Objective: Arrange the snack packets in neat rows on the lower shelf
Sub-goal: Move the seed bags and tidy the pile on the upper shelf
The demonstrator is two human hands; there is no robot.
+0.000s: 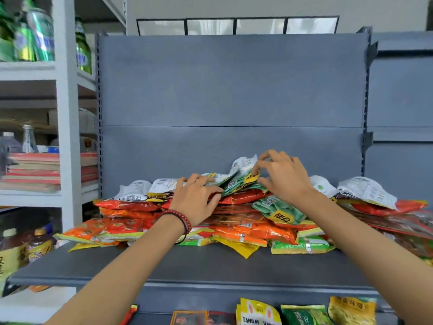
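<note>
Two hands at a loose heap of foil snack packets (246, 231), red, orange, green and yellow, lying flat and overlapping across the rear half of a grey metal shelf (187, 266), up against its grey back panel (229, 90).

L hand (194, 198): palm down on top of the heap left of centre, fingers spread and nearly straight, pressing on white-backed packets, gripping nothing. Red bead bracelet (180, 218) on that wrist.

R hand (284, 177): fingers curled, thumb and forefinger pinching the corner of a green-and-white packet w/ yellow label (243, 175), which is tilted up at the heap's peak.

Tier below, bottom edge of view: a few upright yellow and green packets (304, 313) side by side.

Adjacent white rack, left: green cans (39, 34) on top, stacked books (32, 170) at mid level, brown bottles (39, 245) lowest.
</note>
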